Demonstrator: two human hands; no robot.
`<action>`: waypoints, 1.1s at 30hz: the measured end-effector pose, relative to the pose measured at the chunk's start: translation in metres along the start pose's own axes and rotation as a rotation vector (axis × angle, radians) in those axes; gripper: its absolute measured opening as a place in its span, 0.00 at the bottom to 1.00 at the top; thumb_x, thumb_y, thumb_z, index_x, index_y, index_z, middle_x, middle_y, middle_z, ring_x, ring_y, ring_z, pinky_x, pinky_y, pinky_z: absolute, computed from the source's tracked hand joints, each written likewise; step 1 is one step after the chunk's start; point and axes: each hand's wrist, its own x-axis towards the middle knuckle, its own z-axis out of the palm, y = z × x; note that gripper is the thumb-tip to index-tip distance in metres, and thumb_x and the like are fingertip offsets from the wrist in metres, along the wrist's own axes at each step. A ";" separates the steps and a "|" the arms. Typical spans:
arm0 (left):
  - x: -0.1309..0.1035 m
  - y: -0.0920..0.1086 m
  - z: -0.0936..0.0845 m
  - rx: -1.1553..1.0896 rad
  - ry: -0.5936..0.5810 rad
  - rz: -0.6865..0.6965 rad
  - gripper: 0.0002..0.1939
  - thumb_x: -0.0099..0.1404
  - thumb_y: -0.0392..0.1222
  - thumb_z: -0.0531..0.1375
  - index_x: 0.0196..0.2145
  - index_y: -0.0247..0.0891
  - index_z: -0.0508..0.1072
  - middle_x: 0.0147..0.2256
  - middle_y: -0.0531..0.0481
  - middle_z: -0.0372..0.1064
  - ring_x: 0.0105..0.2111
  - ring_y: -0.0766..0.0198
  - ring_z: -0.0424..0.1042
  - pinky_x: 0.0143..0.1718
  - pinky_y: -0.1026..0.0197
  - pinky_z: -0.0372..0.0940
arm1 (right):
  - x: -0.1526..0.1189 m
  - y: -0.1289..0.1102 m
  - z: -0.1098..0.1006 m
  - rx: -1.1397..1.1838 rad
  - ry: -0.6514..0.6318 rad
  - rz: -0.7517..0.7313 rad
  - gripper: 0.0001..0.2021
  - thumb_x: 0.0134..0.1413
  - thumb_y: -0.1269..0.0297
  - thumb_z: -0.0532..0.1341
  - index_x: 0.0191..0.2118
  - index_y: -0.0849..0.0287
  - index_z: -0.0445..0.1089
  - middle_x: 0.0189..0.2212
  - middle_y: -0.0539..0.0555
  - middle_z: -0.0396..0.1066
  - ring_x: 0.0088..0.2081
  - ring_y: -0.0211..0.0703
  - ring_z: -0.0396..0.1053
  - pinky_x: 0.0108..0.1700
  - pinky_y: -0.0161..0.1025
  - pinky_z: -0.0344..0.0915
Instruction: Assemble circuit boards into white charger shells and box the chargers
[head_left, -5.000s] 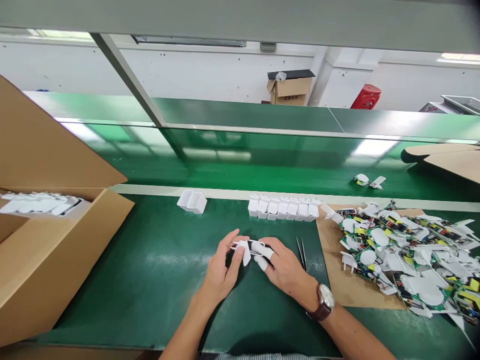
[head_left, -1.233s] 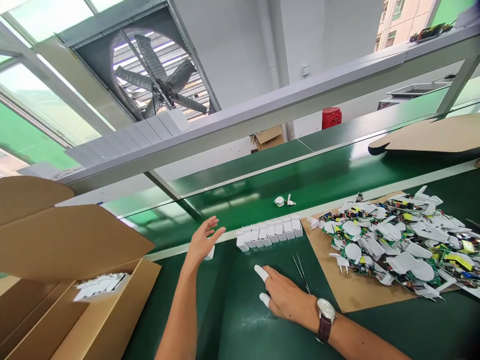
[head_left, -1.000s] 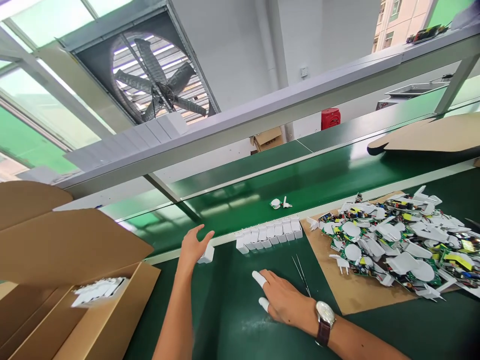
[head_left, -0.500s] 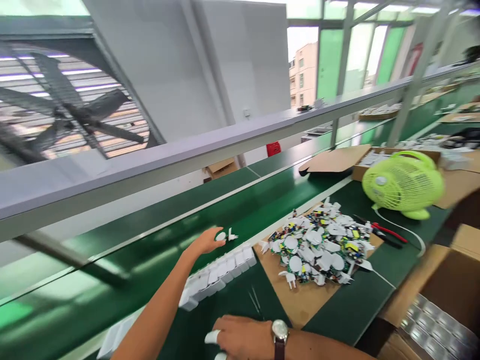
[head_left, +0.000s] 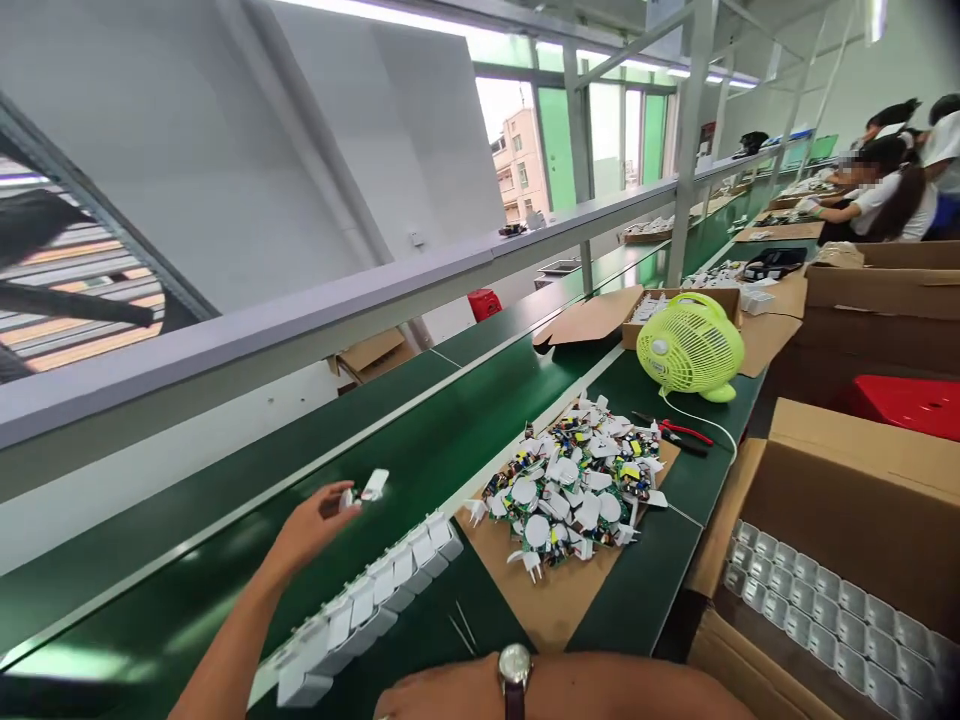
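Note:
My left hand [head_left: 319, 525] is over the green belt [head_left: 420, 430], with thumb and fingers closed around a small white part [head_left: 348, 498]. Just beyond the fingertips is a white flat piece [head_left: 376, 485], which seems joined to it. My right hand [head_left: 431, 695], below a wristwatch, lies low at the bottom edge; its fingers are mostly cut off. A row of white housings [head_left: 382, 590] runs along the belt's near edge. Tweezers [head_left: 463, 628] lie above my right hand. White plug parts and circuit boards form a pile [head_left: 574, 485] on brown cardboard [head_left: 551, 610].
A green fan [head_left: 690, 345] stands behind the pile, near red-handled pliers [head_left: 686, 433]. An open carton [head_left: 847, 470] with clear trays is at the lower right. A long shelf rail [head_left: 300, 350] crosses above the belt. People [head_left: 885, 195] sit at the far right.
The view has turned right, bringing people and more of the carton into sight. My left hand has the small white part between its fingers. My right hand has dropped partly out of the frame.

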 end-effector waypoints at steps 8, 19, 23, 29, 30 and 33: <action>-0.157 0.040 -0.034 -0.557 0.228 -0.045 0.37 0.51 0.66 0.69 0.54 0.43 0.76 0.47 0.44 0.79 0.43 0.50 0.76 0.43 0.53 0.73 | -0.006 -0.006 0.007 -0.192 0.003 0.034 0.15 0.66 0.61 0.62 0.52 0.66 0.72 0.46 0.59 0.74 0.45 0.48 0.73 0.49 0.39 0.71; -0.248 -0.042 0.052 -0.460 -0.160 -0.351 0.38 0.59 0.77 0.52 0.44 0.40 0.76 0.29 0.50 0.75 0.21 0.58 0.73 0.24 0.58 0.66 | -0.048 -0.017 -0.052 -0.336 -0.207 0.429 0.09 0.67 0.61 0.61 0.43 0.62 0.74 0.43 0.61 0.72 0.42 0.52 0.74 0.39 0.43 0.72; -0.248 -0.041 0.062 -0.266 -0.147 -0.319 0.32 0.67 0.70 0.48 0.47 0.42 0.76 0.33 0.46 0.78 0.27 0.53 0.78 0.33 0.54 0.70 | -0.068 -0.021 -0.049 -0.348 -0.271 0.610 0.07 0.64 0.68 0.62 0.46 0.61 0.72 0.45 0.62 0.72 0.39 0.50 0.75 0.37 0.41 0.71; -0.263 -0.060 0.038 0.086 0.144 -0.324 0.26 0.70 0.61 0.51 0.54 0.46 0.76 0.49 0.43 0.78 0.41 0.49 0.78 0.41 0.52 0.70 | -0.087 -0.005 -0.046 -0.436 -0.241 0.798 0.14 0.59 0.83 0.55 0.43 0.61 0.72 0.42 0.64 0.72 0.36 0.51 0.76 0.34 0.41 0.69; -0.267 -0.067 0.032 0.118 0.235 -0.314 0.26 0.71 0.60 0.52 0.55 0.45 0.76 0.51 0.42 0.76 0.44 0.48 0.76 0.43 0.52 0.70 | -0.088 -0.001 -0.046 -0.449 -0.212 0.768 0.13 0.59 0.82 0.54 0.41 0.61 0.73 0.42 0.64 0.71 0.37 0.53 0.76 0.35 0.43 0.70; -0.276 -0.092 0.017 0.301 0.536 -0.319 0.23 0.71 0.53 0.56 0.58 0.41 0.75 0.56 0.36 0.71 0.55 0.42 0.68 0.55 0.44 0.67 | -0.075 -0.002 -0.046 -0.420 -0.064 0.541 0.12 0.63 0.77 0.55 0.44 0.60 0.73 0.47 0.66 0.71 0.45 0.59 0.74 0.44 0.52 0.73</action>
